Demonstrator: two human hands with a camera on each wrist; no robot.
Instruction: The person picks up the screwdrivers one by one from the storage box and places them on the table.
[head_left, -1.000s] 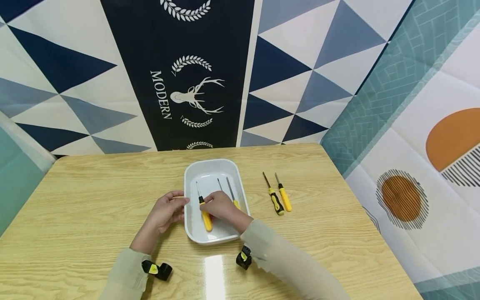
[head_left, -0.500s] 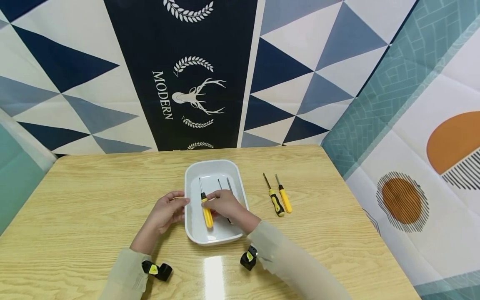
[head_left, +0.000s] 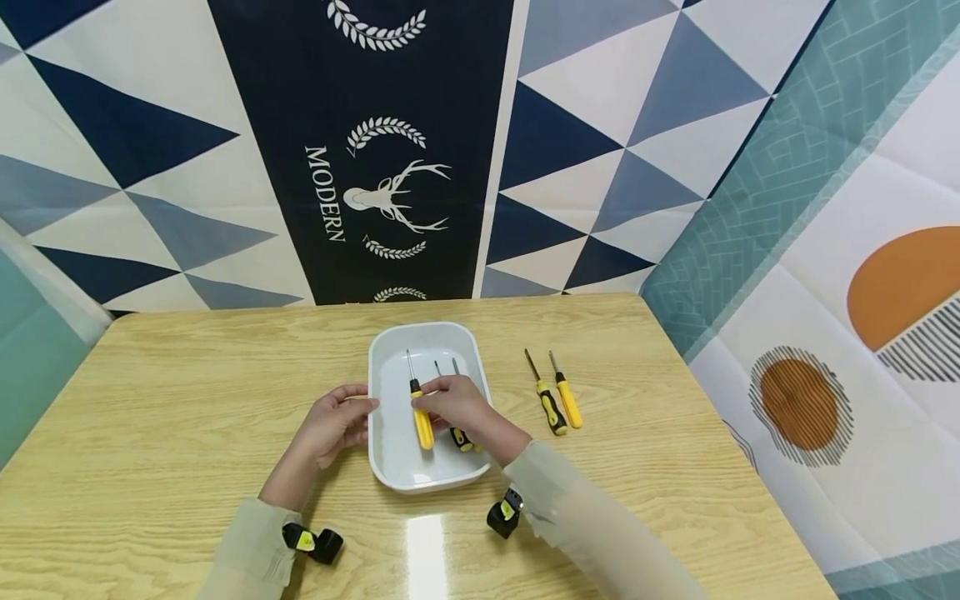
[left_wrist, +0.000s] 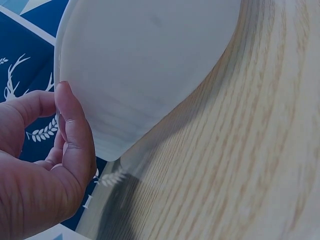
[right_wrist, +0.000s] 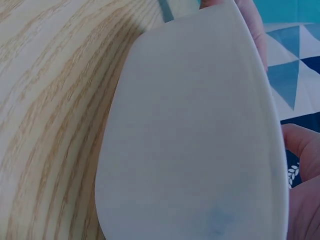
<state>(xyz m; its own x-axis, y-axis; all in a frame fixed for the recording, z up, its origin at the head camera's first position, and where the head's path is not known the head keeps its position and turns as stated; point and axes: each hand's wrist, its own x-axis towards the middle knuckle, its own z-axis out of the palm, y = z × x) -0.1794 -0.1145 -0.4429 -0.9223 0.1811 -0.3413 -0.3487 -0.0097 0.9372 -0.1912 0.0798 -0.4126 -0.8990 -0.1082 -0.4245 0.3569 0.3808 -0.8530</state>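
Note:
Inside a white tray [head_left: 372, 454], my right hand [head_left: 467, 410] pinches the yellow handle of a screwdriver [head_left: 424, 429], its thin shaft pointing away from me. Partly hidden under that hand lie two more screwdrivers; a black and yellow handle [head_left: 461, 440] shows below it. My left hand [head_left: 335, 427] holds the tray's left rim between thumb and fingers. In the left wrist view, a digit of that hand [left_wrist: 75, 145] presses the tray's outer wall [left_wrist: 145, 65]. From the right wrist, the tray wall [right_wrist: 190, 130] hides the screwdrivers, and part of my right hand [right_wrist: 306, 170] shows past the rim.
To the tray's right, a black and yellow screwdriver [head_left: 551, 407] and a yellow-handled screwdriver [head_left: 568, 400] lie side by side on the wooden table [head_left: 637, 500]. A patterned cloth wall [head_left: 570, 167] rises behind the table's far edge.
My right hand has shifted rightward within the tray, carrying the yellow-handled screwdriver with it. The black and yellow handle has come into view beneath. My left hand stays at the rim.

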